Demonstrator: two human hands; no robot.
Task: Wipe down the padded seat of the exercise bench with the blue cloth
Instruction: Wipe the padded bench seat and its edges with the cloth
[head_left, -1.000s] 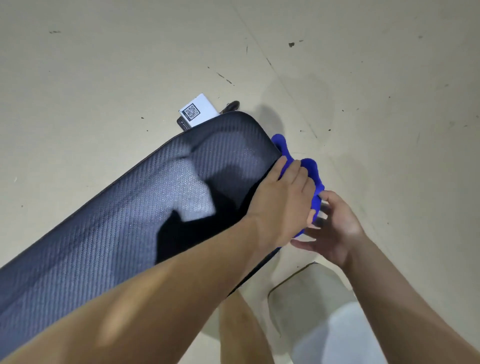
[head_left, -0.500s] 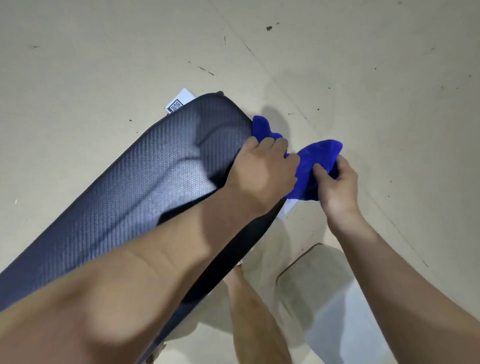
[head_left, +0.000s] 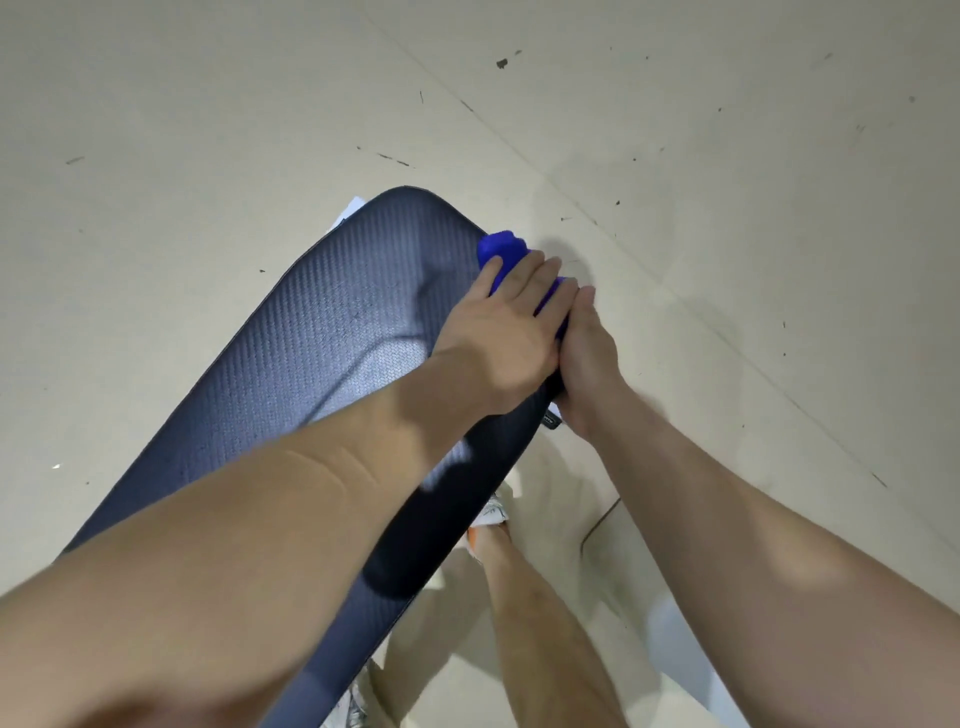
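The dark padded seat (head_left: 332, 353) of the exercise bench runs from the lower left to its rounded far end at centre. The blue cloth (head_left: 501, 252) is bunched at the seat's right edge, mostly hidden under my hands. My left hand (head_left: 504, 332) lies flat over the cloth on that edge, pressing it against the seat. My right hand (head_left: 589, 358) sits beside the seat's side, against my left hand, with its fingers closed around the cloth's lower part.
The beige floor (head_left: 727, 208) surrounds the bench, marked by scuffs and a seam line. A white label (head_left: 347, 213) peeks out behind the seat's far end. My leg (head_left: 540, 623) and shoe (head_left: 491, 512) stand under the seat's right side.
My right hand has come in from holding the cloth spread out to the right. It now rests against my left hand at the seat's edge, and the cloth is bunched together.
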